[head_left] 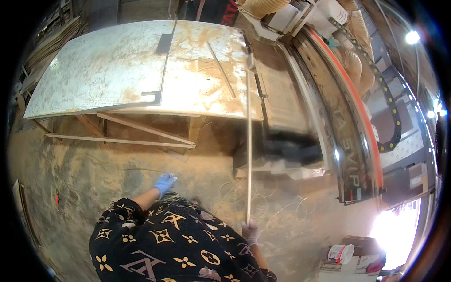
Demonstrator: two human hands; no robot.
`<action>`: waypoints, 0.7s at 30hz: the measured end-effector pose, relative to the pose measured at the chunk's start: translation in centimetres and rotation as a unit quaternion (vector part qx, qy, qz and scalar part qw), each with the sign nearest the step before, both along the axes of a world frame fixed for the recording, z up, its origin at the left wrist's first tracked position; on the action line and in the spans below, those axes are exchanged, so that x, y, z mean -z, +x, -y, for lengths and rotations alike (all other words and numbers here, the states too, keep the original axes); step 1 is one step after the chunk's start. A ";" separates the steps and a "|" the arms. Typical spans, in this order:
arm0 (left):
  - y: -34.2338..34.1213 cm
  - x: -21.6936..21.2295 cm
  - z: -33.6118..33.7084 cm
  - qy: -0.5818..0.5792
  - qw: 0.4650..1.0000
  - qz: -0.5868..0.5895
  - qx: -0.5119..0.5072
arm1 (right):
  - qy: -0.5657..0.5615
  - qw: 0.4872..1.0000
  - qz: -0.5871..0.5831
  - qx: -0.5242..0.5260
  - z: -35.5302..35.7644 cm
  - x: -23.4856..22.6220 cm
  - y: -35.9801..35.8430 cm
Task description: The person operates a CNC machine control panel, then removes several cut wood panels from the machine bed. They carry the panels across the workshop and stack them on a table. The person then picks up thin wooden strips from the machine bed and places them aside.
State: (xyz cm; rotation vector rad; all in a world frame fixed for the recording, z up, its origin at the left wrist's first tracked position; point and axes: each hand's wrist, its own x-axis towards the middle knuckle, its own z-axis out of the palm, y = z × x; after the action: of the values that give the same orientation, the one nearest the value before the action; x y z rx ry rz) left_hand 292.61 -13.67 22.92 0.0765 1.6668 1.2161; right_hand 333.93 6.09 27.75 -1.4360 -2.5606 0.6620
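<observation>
Head view: a long pale pole (249,155) is held out across the floor toward a large white tabletop (112,61).
Right hand: the pale-gloved right hand (251,232) is closed around the pole's near end.
Left hand: the blue-gloved left hand (165,184) is held out over the floor, its fingers loosely extended; no thing is seen in it.
Pole: its far part is seen against the tabletop's right side, near a small block (251,62); whether the two are joined or only overlap cannot be told.
Work so far: it is judged to be under way, as the pole is gripped; what share is done cannot be told.
Left on the tabletop: brown dust (188,37) is spread over the surface, and a thin loose strip (221,70) is left lying there, apart from the pole.
White tub: a white tub (341,254) is set at the lower right, well apart from both hands; its contents cannot be made out.
Floor: thin pale cord (265,205) is strewn in loops near the pole.
</observation>
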 end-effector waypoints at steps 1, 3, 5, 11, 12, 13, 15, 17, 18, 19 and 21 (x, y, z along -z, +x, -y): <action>0.1 -1.0 -0.4 -0.002 1.000 -0.002 0.009 | 0.033 0.998 -0.010 -0.043 0.1 0.6 -0.1; -0.1 -1.2 -1.1 0.012 1.000 0.020 0.021 | 0.032 0.997 0.002 -0.063 0.6 1.5 0.6; -0.2 -2.1 -2.2 0.021 0.999 0.034 0.021 | -0.032 0.998 0.044 -0.033 1.8 -3.1 -1.9; -4.2 -6.0 -11.3 0.172 0.976 -0.112 0.069 | -0.081 0.985 -0.145 -0.051 6.2 -1.7 2.4; -6.0 -8.0 -13.0 0.225 0.974 -0.024 0.026 | -0.089 0.983 -0.155 -0.044 6.7 -1.0 4.1; -7.9 -10.0 -14.4 0.272 0.960 0.063 -0.022 | -0.100 0.980 -0.166 -0.039 7.0 -0.2 6.1; -10.2 -19.0 -17.1 0.305 0.936 0.106 -0.143 | -0.072 0.992 -0.065 -0.082 7.6 2.5 11.6; -14.9 -23.2 -17.9 0.331 0.908 0.124 -0.225 | 0.006 0.966 0.157 -0.205 6.7 5.2 16.7; -17.2 -22.1 -17.5 0.368 0.880 0.123 -0.273 | -0.044 0.976 0.157 -0.143 6.3 4.3 16.7; -18.9 -20.5 -16.9 0.403 0.849 0.121 -0.320 | -0.095 0.980 0.158 -0.079 5.9 -0.2 14.2; -15.6 -20.8 -17.4 0.368 0.823 0.157 -0.403 | -0.046 0.989 0.137 -0.013 5.6 -6.3 8.7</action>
State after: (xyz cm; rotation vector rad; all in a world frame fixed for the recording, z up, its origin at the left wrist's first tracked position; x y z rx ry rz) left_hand 277.05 3.75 43.73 -0.3787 0.8330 2.3264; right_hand 342.60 0.51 34.03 -1.6279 -2.7910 0.6349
